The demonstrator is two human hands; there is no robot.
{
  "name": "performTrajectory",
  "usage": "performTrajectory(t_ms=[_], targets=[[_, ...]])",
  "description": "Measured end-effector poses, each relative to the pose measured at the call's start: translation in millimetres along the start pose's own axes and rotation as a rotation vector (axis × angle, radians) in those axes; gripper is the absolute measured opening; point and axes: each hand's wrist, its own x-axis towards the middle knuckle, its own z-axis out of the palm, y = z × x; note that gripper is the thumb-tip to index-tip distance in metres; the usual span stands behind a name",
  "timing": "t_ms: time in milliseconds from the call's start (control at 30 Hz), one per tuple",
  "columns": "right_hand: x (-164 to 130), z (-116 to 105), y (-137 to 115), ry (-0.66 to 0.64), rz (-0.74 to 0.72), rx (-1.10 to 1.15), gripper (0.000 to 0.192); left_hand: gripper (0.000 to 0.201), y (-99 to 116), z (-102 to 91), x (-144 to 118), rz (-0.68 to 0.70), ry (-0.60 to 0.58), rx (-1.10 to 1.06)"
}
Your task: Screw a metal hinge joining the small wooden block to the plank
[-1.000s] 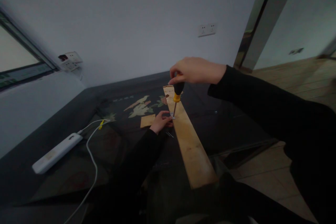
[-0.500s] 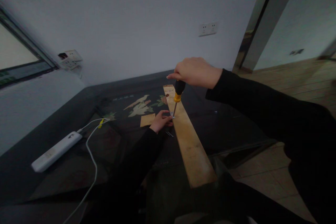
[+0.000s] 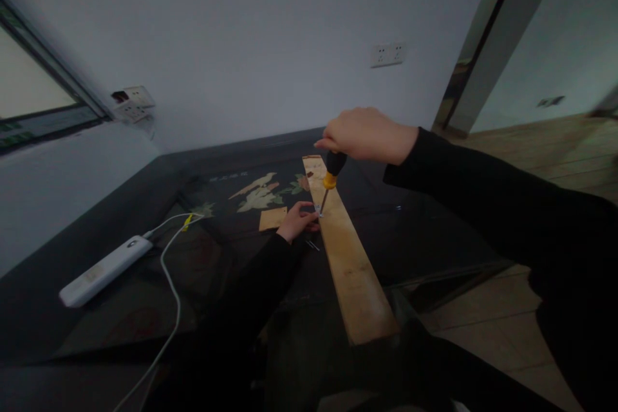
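A long wooden board lies on a dark table and extends over its near edge. My right hand is wrapped round the black handle of a screwdriver with a yellow collar. The screwdriver leans slightly, its tip down at a small metal piece on the board's left edge. My left hand is closed there, its fingertips pinching the metal piece against the board. Its exact kind is too small to tell. Just below the left hand lie thin screws on the table.
A small square wooden piece lies left of my left hand. A white power strip and its cable are on the left of the table. Behind it rises a wall with sockets.
The screwdriver handle has tilted a little more to the right with my right hand. My left hand stays at the board's edge. The whole view has shifted slightly.
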Motion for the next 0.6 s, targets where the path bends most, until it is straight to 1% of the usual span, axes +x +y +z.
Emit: performTrajectory(t_ms=[67, 133, 167, 267, 333, 400, 467, 533, 600], targets=[[1, 1, -1, 0.016, 0.049, -0.003, 0.054, 0.030, -1, -0.4, 0, 0.009, -0.002, -0.006], [2, -1, 5, -0.004, 0.014, 0.035, 0.053, 0.030, -2, -0.6, 0, 0.019, -0.011, -0.012], [2, -3, 9, -0.027, -0.042, 0.063, 0.050, 0.029, -2, -0.5, 0, 0.021, -0.014, -0.012], [2, -10, 20, -0.123, -0.286, 0.129, 0.040, 0.026, -1, -0.2, 0, 0.020, -0.017, -0.007], [1, -12, 22, -0.169, -0.373, 0.127, 0.034, 0.026, 0, -0.1, 0, 0.015, -0.018, -0.003], [-1, -11, 18, -0.172, -0.348, 0.080, 0.031, 0.028, 0, -0.2, 0, 0.014, -0.019, -0.005], [-4, -8, 10, -0.132, -0.244, 0.000, 0.034, 0.029, 0, -0.2, 0, 0.014, -0.017, -0.009], [-7, -3, 1, -0.063, -0.110, -0.080, 0.042, 0.029, 0, -0.1, 0, 0.014, -0.016, -0.014], [-9, 2, -5, -0.002, -0.013, -0.121, 0.051, 0.028, 0, 0.3, -1, 0.010, -0.016, -0.017]])
